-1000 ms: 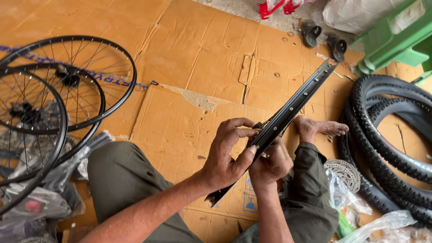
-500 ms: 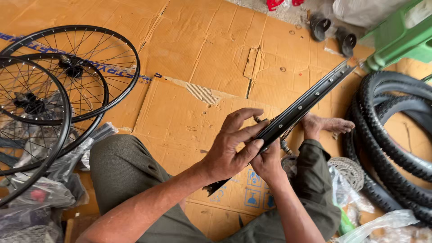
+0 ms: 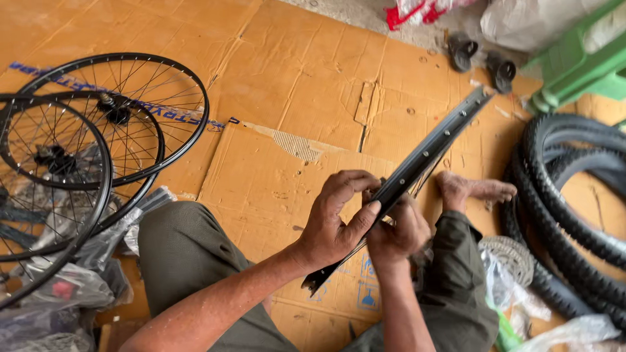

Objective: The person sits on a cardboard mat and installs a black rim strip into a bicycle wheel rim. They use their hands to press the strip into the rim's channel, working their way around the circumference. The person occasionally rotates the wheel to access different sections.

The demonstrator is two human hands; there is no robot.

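The person sits on flattened cardboard (image 3: 313, 85) spread over the floor, holding a bare black bicycle rim (image 3: 427, 153) edge-on across the lap, so it reads as a long dark bar running from near the knees up toward the green plastic stool (image 3: 574, 65). The left hand (image 3: 336, 221) wraps the rim from the near side, thumb pressed along its inner channel and fingers (image 3: 349, 182) curled over the outer edge, clamped on it. The right hand (image 3: 398, 231) sits just behind, touching the same stretch of rim; its fingers look closed round something at the rim, though what they pinch is hidden.

From where I stand, the work looks like fitting or checking something at the spoke holes. To do it well, I would judge the rim wants steady support against the thigh, the left thumb kept beside the hole being worked, and the rim turned on bit by bit rather than reached along.

Built wheels (image 3: 98, 137) lean at the left, knobbly tyres (image 3: 574, 195) lie at the right, a bare foot (image 3: 473, 189) between.
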